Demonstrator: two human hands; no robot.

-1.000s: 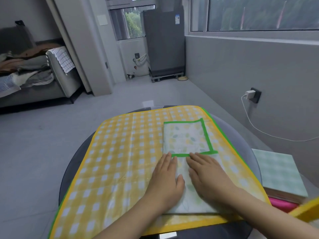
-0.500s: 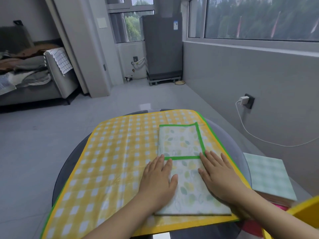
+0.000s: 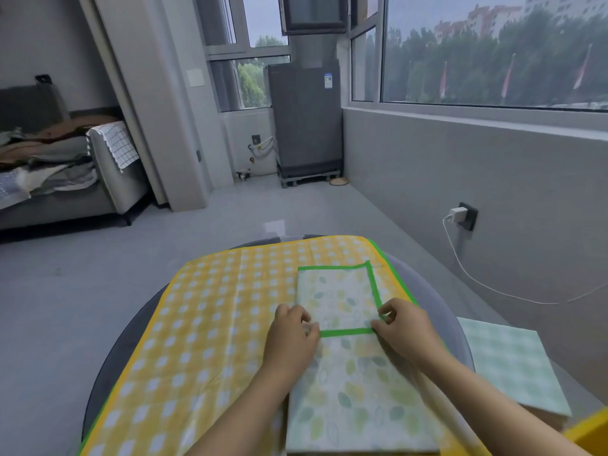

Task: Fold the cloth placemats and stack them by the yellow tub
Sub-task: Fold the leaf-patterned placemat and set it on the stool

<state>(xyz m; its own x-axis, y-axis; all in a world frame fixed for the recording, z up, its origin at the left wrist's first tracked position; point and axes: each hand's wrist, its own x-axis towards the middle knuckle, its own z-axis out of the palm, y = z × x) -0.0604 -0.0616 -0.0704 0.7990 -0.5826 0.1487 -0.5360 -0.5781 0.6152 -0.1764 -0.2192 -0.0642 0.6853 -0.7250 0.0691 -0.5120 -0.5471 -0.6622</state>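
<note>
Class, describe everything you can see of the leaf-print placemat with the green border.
The leaf-print placemat is thin white cloth with pale green and yellow leaves and a bright green border. It lies flat on the yellow checked mat, partly folded, a bordered flap lying over its far half. The left hand and the right hand each pinch a near corner of that flap.

Soft overcast window daylight, wide-angle edge warping
</note>
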